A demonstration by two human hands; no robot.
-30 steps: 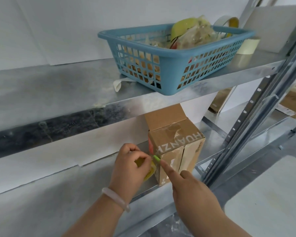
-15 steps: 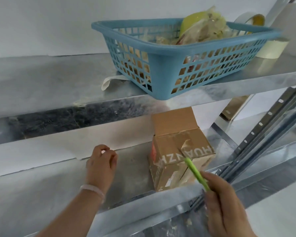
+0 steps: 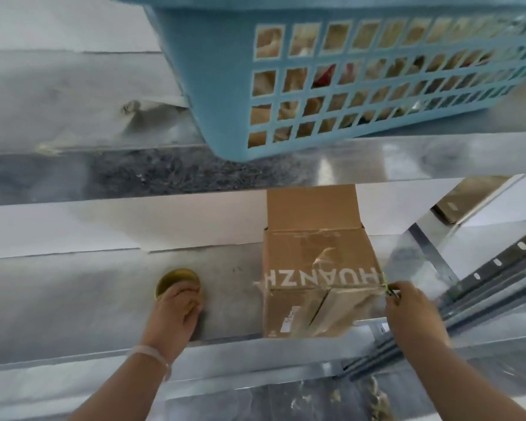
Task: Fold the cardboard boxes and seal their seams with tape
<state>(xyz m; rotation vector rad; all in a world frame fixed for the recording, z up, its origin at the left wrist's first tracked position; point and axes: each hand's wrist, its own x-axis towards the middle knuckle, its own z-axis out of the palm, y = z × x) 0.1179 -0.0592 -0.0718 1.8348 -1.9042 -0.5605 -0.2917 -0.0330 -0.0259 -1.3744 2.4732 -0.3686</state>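
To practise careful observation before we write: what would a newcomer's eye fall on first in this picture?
The blue basket fills the top, sitting on the upper shelf. Below it, mid-way along the lower shelf, stands a cardboard box with crumpled clear tape over its front seam. The left hand holds a tape roll to the box's left, while the right hand pinches a small green tool at its right corner.

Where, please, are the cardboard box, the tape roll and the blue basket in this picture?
cardboard box [image 3: 292, 253]: head view, top face above the lettering.
tape roll [image 3: 176, 277]: head view, far part of the ring.
blue basket [image 3: 216, 86]: head view, solid left corner wall.
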